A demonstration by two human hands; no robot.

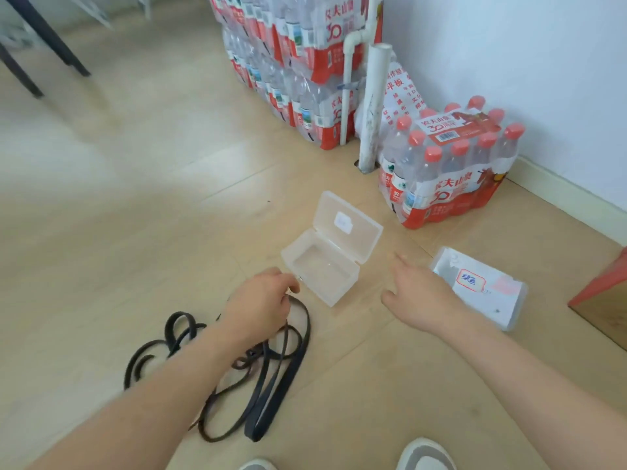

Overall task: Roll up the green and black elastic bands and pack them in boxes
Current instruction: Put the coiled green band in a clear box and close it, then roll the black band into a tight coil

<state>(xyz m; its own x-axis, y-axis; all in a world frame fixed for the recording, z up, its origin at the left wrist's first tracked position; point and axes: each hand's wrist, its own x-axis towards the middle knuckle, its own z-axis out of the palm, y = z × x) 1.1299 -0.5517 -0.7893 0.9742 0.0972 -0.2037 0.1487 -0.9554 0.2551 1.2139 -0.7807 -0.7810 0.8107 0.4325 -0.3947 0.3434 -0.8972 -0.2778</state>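
Note:
A long black elastic band (271, 385) lies in loose tangled loops on the wooden floor at lower centre. My left hand (261, 300) is over its far end with fingers curled, pinching the band there. Just beyond stands a clear plastic box (324, 269) with its lid (349, 222) hinged open and nothing inside. My right hand (417, 293) hovers to the right of that box, fingers straight and spread, holding nothing. A second clear box (481, 286), closed and carrying a handwritten label, lies right of my right hand. No green band is visible.
A shrink-wrapped pack of water bottles (448, 164) sits beyond the boxes by the white wall. Taller stacked packs (291, 69) and white pipes (373, 106) stand behind. A red stool leg (600, 283) is at the right edge. My shoes (424, 456) show at the bottom.

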